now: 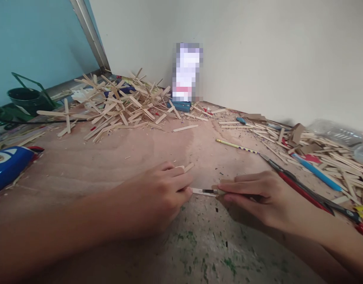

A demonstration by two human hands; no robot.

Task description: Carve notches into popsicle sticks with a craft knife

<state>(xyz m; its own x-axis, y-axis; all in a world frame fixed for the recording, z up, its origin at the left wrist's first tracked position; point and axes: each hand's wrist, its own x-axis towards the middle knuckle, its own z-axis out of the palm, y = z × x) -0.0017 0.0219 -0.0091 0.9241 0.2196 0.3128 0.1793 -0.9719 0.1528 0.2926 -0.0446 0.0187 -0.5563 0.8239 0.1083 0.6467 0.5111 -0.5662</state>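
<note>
My left hand (166, 189) rests on the wooden tabletop with its fingers curled. Its fingertips press on the end of a pale flat strip, which looks like a wooden craft stick (196, 191). Another bit of craft stick (189, 167) pokes out beyond the knuckles, partly hidden by the fingers. From the right, my right hand (258, 193) pinches a slim dark-tipped tool (209, 191), perhaps a craft knife. The tip lies on or just over the strip; most of the handle is hidden in the fingers.
A heap of craft sticks (134, 102) fills the back left, more sticks (332, 157) the right. Beyond my right hand lie a pencil (237, 146), red-handled scissors (299, 185) and a blue stick-like tool (317, 172). A blurred phone (185, 73) leans on the wall; a blue container (10, 165) sits left.
</note>
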